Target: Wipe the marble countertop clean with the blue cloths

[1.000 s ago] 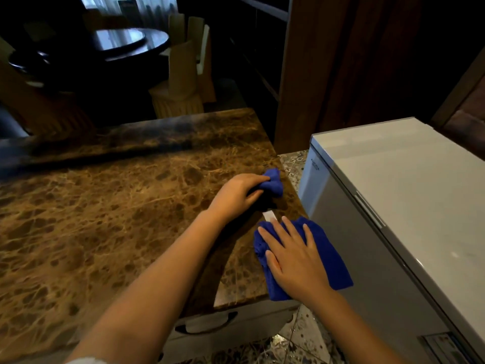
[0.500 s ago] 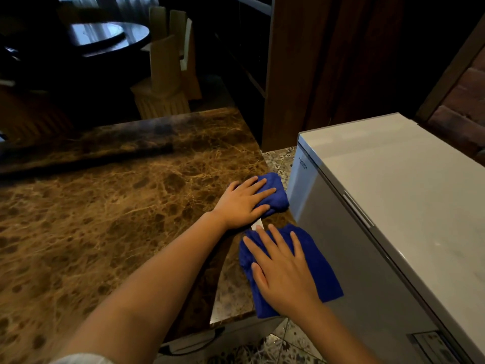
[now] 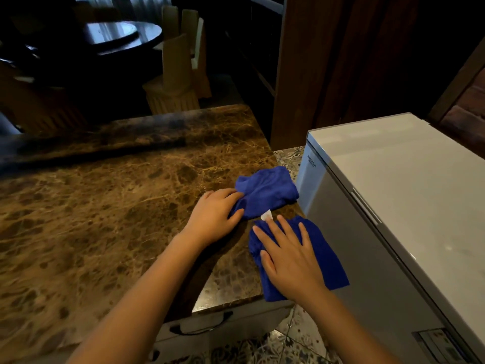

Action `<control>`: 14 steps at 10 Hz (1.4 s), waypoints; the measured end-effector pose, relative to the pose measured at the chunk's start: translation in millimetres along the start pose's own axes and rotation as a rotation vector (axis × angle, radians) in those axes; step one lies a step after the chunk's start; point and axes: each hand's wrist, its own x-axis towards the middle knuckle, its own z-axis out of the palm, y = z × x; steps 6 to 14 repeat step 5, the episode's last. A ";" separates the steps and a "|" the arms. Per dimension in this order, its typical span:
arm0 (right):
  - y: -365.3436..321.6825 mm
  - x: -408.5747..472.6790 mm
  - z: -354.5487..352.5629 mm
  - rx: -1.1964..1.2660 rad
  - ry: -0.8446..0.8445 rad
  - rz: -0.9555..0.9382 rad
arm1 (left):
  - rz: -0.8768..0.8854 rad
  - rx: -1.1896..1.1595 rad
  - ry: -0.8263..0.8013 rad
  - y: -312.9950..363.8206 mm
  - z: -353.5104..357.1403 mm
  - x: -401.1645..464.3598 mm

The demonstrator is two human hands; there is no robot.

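Brown veined marble fills the left and centre of the frame, the desk (image 3: pixel 105 206) running to its right edge beside a white freezer (image 3: pixel 393 193). At centre, the left hand (image 3: pixel 214 219) is seen pinching the near edge of the far cloth (image 3: pixel 267 191), its grip closed on a fold. Lower right of centre, the right hand (image 3: pixel 291 256) is laid flat, fingers spread, on the near cloth (image 3: pixel 325 261), which overhangs the desk's corner. Both cloths are judged light, soft and limp; they are best pressed under a flat palm, or bunched by a fold.
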 end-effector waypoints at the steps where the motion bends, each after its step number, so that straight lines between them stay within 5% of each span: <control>1: 0.5 0.5 2.4 0.007 0.000 -0.007 | -0.108 0.002 0.056 -11.3 -14.2 -59.0; 4: -2.2 5.2 -8.3 0.019 -0.063 0.000 | -0.426 0.045 0.101 -36.3 -18.4 -168.3; 14: -9.6 -5.8 -15.5 0.007 -0.082 0.021 | -0.451 0.023 0.095 -33.7 -18.0 -190.0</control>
